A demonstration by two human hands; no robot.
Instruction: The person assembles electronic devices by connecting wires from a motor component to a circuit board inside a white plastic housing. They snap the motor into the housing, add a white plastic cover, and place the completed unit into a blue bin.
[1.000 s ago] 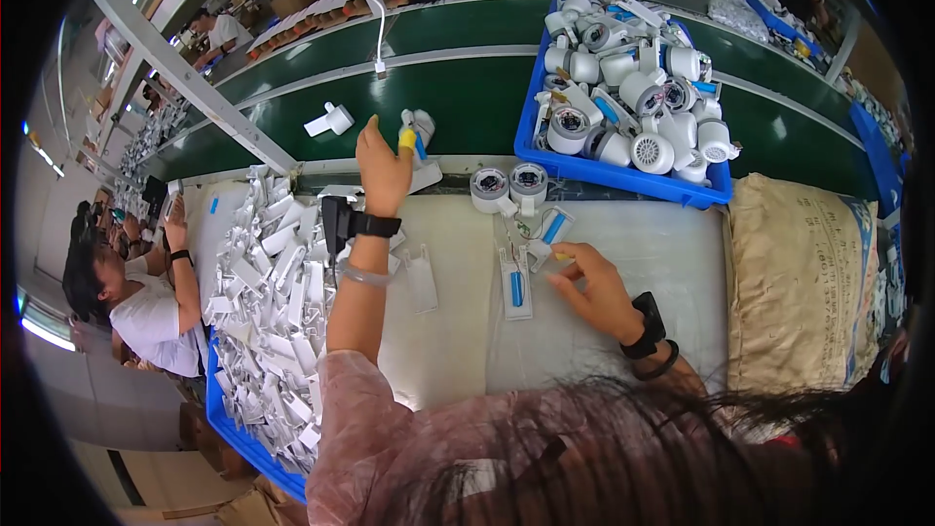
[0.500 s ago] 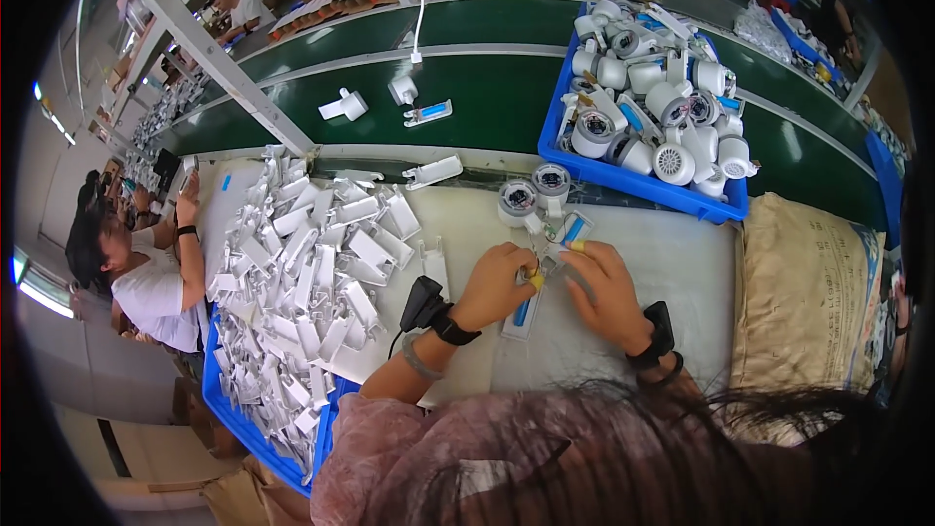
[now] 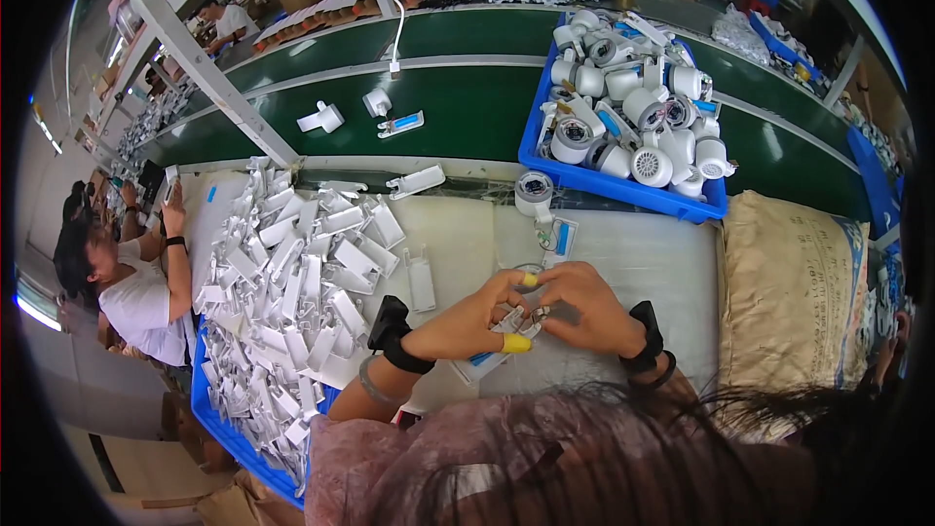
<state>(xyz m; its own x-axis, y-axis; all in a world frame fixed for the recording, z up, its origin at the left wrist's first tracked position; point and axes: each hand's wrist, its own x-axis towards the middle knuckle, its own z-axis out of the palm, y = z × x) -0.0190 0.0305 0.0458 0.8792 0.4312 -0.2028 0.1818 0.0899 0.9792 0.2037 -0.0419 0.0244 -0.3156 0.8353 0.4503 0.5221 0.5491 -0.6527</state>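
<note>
My left hand (image 3: 472, 319), with yellow finger cots, has its fingers closed round a small white part (image 3: 510, 318) mostly hidden by the fingers. Facing it, my right hand (image 3: 591, 314) pinches thin wires (image 3: 542, 312) at that part. Below the left hand, a white handle shell with a blue battery (image 3: 479, 360) shows partly. Beyond my hands stands a round white housing (image 3: 534, 193) with its open end up, wired to another white shell holding a blue battery (image 3: 560, 239). A bare white shell (image 3: 420, 281) lies left of my hands.
White shells (image 3: 331, 244) pile up on the left, spilling from a blue bin (image 3: 209, 399). A blue crate (image 3: 623, 197) of round white units stands at the back right, beside a brown sack (image 3: 789, 292). Loose parts lie on the green conveyor (image 3: 458, 102). Another person (image 3: 146, 297) works at left.
Both hands have drawn nearer to me and closer together. One of the two round housings has gone from its place beyond the hands. The view has shifted slightly.
</note>
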